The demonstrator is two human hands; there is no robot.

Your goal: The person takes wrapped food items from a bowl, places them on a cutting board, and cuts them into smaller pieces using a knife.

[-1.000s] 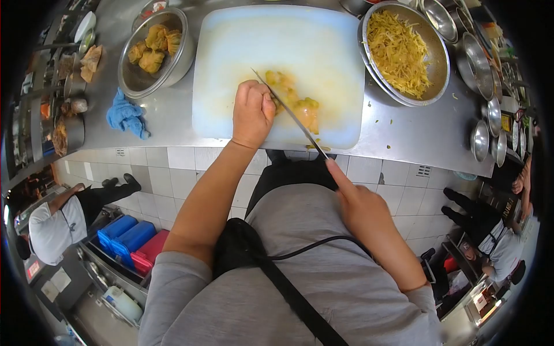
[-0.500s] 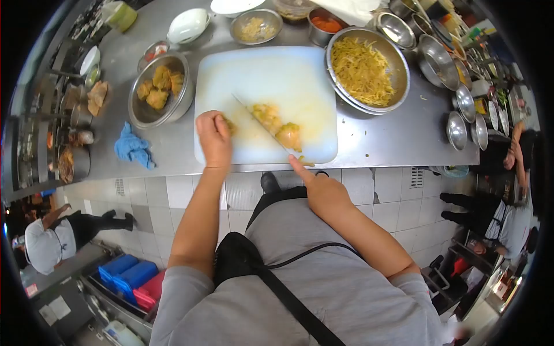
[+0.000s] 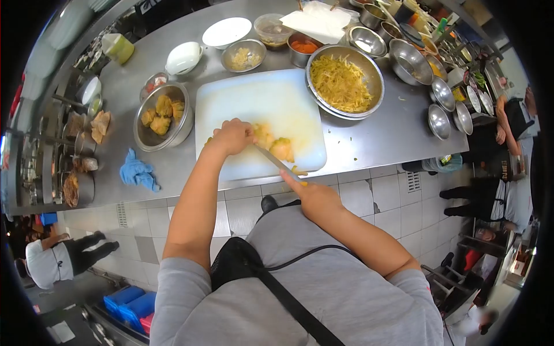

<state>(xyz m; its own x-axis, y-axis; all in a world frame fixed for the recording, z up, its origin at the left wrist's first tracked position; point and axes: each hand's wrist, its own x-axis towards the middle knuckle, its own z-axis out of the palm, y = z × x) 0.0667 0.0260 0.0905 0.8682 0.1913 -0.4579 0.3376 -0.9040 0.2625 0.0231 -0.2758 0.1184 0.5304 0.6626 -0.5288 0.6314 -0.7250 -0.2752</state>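
"How does the right hand (image 3: 318,200) sit?"
"By the near edge of the metal surface (image 3: 398,130), elbow bent, forearm slanting in from the right. Its grip is closed round the handle of the knife (image 3: 272,160), index finger stretched forward towards the blade."
"And the left hand (image 3: 232,137)?"
"Over the cutting board (image 3: 254,95), back of the hand up, forearm reaching forward, fingers at the blade's far end. Whether that grip is clamped on anything, I cannot tell."
"The vegetable pieces (image 3: 283,150)?"
"On the board's near half, just right of the blade."
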